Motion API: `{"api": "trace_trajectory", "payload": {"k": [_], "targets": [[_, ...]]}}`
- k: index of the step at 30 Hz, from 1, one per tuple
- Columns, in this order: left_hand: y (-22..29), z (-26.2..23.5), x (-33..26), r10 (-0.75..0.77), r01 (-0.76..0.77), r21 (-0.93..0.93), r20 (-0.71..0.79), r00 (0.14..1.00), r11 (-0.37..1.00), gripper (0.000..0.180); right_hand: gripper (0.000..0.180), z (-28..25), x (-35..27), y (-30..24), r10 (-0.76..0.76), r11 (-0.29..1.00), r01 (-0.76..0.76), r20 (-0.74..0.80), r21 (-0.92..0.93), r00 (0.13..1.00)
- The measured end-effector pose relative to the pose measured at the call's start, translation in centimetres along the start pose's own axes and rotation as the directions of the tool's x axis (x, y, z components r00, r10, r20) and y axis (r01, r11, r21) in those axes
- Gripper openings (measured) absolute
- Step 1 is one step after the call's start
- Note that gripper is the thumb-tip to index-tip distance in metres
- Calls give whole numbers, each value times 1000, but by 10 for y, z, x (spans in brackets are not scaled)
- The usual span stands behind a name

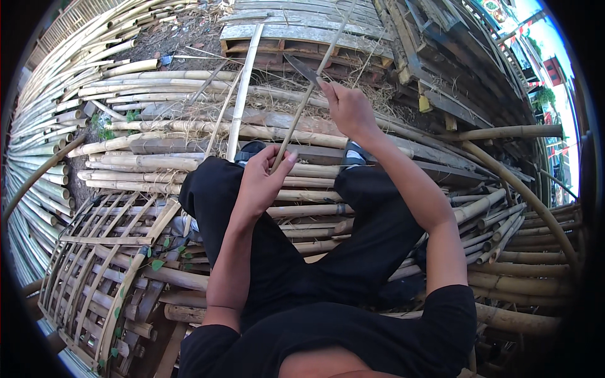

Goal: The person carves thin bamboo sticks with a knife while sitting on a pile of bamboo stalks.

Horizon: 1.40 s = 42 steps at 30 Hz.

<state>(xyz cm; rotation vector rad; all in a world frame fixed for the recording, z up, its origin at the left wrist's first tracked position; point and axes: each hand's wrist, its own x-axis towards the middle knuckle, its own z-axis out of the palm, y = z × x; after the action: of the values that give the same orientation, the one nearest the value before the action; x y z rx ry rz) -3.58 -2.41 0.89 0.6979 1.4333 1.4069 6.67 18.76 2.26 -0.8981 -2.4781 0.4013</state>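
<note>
A long, thin bamboo strip [296,120] slants up and away from between my knees. Its near end sits in my left hand [261,179], whose fingers and thumb are closed around it. Farther along the strip, my right hand [348,108] grips a knife [304,68]; the handle is hidden in my fist. The dark blade points up and to the left, and its base lies against or right beside the strip. To the left of these, a wider pale bamboo slat [244,88] stands slanted by my left foot.
Bamboo poles [157,135] lie in layers beneath and around my legs. Ahead is a wooden pallet [271,31], with stacked planks [454,69] to its right. A bamboo lattice [104,271] rests at lower left. Shavings [372,91] litter the poles ahead.
</note>
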Motion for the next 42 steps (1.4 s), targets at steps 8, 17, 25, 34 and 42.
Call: {"api": "trace_trajectory", "payload": {"k": [8, 17, 25, 34, 42], "targets": [[-15, 9, -1, 136, -118, 232, -65, 989, 966, 22, 43, -36, 17, 0, 102, 988, -91, 82, -124, 991], [-8, 24, -6, 229, -93, 508, -213, 950, 857, 19, 44, -23, 8, 2, 91, 975, -44, 213, -216, 973], [-13, 24, -5, 244, -79, 561, -226, 943, 824, 18, 46, -15, 7, -2, 48, 971, 5, 219, -237, 974], [-11, 22, -4, 216, -64, 511, -245, 945, 857, 18, 42, -3, 1, 16, 9, 995, 11, 192, -102, 981], [-8, 21, -4, 229, -84, 470, -262, 937, 879, 19, 43, 3, -2, 2, -23, 998, 34, 173, -62, 985]]}}
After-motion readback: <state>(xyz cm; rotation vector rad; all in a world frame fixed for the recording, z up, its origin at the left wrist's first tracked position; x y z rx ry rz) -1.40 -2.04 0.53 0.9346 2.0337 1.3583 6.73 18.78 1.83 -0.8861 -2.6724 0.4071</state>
